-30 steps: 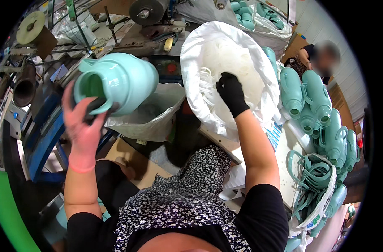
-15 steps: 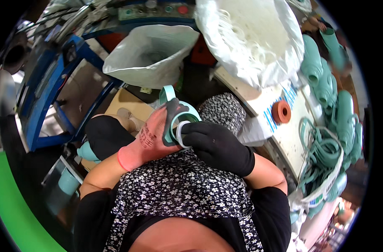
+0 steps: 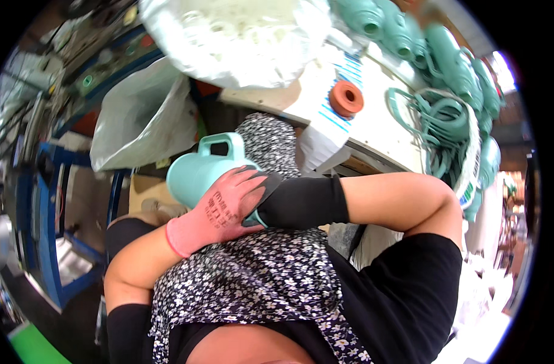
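Observation:
A light teal plastic jug body (image 3: 192, 176) with a loop handle lies on its side in front of my apron, its handle facing up and away. My left hand (image 3: 223, 205), in a pink glove with dark grey coating, wraps round the jug near its open end. At that end my right hand (image 3: 298, 203), in a black glove, pushes in against the mouth. Its fingers are hidden, so whether they still hold the white ring does not show. A bit of the teal rim (image 3: 257, 219) peeks out between the gloves.
A worktable (image 3: 380, 127) to the right bears an orange-brown roll (image 3: 346, 98). Beyond it lie several teal bottle-shaped shells (image 3: 450, 60) and a sack of teal straps (image 3: 444, 121). A large bag of white rings (image 3: 240, 36) and a white sack (image 3: 137, 121) stand ahead. Blue metal frame (image 3: 49, 242) at left.
My view has turned to the right. My right hand has moved into the jug's mouth, and the white ring it held is out of sight. The jug now shows side-on.

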### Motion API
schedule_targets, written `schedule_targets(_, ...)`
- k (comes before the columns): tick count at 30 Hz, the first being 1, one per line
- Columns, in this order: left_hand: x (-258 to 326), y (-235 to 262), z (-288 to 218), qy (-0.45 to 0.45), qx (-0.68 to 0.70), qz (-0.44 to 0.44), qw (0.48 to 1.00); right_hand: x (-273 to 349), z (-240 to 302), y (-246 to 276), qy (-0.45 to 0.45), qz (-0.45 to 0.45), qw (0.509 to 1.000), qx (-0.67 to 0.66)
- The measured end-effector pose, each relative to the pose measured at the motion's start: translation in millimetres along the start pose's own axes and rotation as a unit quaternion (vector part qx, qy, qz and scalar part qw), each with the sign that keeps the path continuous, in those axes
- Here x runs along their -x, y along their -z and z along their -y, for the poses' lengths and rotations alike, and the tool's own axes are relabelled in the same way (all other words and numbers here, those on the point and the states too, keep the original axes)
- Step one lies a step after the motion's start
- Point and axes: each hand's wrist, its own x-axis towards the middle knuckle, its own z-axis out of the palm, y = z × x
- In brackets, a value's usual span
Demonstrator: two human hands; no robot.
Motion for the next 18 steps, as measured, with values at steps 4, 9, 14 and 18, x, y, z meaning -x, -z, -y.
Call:
schedule_targets(4, -11.2, -4.5, 7.8, 0.02, 0.022, 0.027, 0.999, 3.0, -0.9, 9.7, 0.013, -0.059, 0.998, -0.031)
schedule_targets(9, -13.7, 13.1, 29.5, 0.057, 0.098, 0.031, 0.993, -39.5, -61.6, -113.6, -0.076, -0.349, 0.933, 0.05)
schedule_targets(14, 91.7, 1.4, 165.2, 0.6, 0.242, -0.143, 0.749, 22.0, -55.6, -36.2, -0.209, -0.314, 0.926, -0.014)
schedule_targets(18, 166.0, -51.4, 203.5, 0.575, 0.369, -0.279, 0.675, 116.9, -89.1, 51.8, -0.425, -0.373, 0.813, 0.135)
